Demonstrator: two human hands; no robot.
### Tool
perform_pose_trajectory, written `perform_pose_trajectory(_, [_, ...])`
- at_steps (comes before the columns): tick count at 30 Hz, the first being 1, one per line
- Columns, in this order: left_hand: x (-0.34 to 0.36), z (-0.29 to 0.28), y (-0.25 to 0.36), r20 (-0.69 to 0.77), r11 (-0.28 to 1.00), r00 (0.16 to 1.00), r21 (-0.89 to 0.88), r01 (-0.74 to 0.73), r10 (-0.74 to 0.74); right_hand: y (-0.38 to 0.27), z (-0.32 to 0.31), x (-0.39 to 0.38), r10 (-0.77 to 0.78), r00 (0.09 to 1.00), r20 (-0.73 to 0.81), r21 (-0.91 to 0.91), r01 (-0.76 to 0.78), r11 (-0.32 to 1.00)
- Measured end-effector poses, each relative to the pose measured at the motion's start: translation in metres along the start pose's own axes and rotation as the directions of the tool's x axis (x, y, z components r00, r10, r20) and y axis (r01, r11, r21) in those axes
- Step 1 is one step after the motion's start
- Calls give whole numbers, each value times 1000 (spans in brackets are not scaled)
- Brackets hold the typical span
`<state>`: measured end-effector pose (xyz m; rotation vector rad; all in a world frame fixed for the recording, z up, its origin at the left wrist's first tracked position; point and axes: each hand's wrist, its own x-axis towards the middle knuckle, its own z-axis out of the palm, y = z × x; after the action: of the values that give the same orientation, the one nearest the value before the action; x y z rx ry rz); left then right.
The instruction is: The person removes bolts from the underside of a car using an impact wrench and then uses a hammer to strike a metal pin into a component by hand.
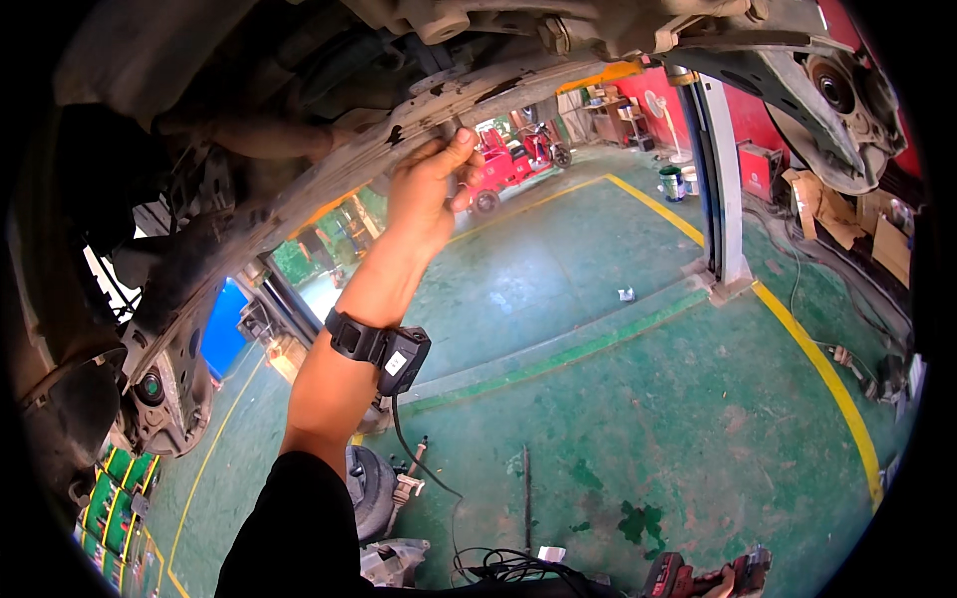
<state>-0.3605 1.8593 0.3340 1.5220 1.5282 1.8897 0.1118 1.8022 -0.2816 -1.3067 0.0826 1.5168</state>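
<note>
Sleeve and forearm: a matte black fabric sleeve (299, 528) ends below the elbow; the bare left forearm (324, 399) rises steeply, leaning right.
Wrist: a black strap (351, 337) carries a boxy black plastic device (402, 364) with a small white label, and a thin black cable (404, 429) trails down from it.
Left hand: raised at the end of the forearm (427, 189), just under the metalwork, thumb uppermost, fingers curled.
Grip: the fingers are closed around a smooth grey cylindrical piece (448, 131), mostly hidden by the hand.
Grey piece: it sits upright in the grasp, against or just beside the beam's lower edge; contact cannot be told.
Beam: a long, ridged grey metal beam (299, 194), scuffed and flaking to dark patches, slants across the dirty vehicle underside.
Behind the beam: a second bare forearm (259, 137) lies nearly level in shadow; its hand is hidden and its owner cannot be told.
Floor: worn, glossy green paint (738, 399) with a dark wet-looking stain (641, 522) and a thin dark rod (527, 493).
Beyond: a straight grey-and-blue metal lift post (718, 179), then a shiny red wheeled vehicle (508, 164).
</note>
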Motion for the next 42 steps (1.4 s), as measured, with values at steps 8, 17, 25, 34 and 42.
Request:
perform_pose_trajectory(8, [-5,-6,-3,135,992,990,-109,61,-46,-7,8,-20,-25,1000,4,6,25,1000])
perform_pose_trajectory(17, [-111,65,-71,543,865,775,-162,475,-324,-14,24,-58,-57,997,45,144,50,988])
perform_pose_trajectory(25, [-155,120,-89,764,878,524,113,465,-376,-50,75,-134,-173,974,146,129,155,980])
perform_pose_trajectory(34, [-202,165,-88,813,850,365,273,451,-454,-72,178,-235,-345,673,655,64,405,912])
perform_pose_trajectory(42, [-228,143,-93,741,853,455,310,420,-494,-62,220,-278,-266,532,803,68,362,930])
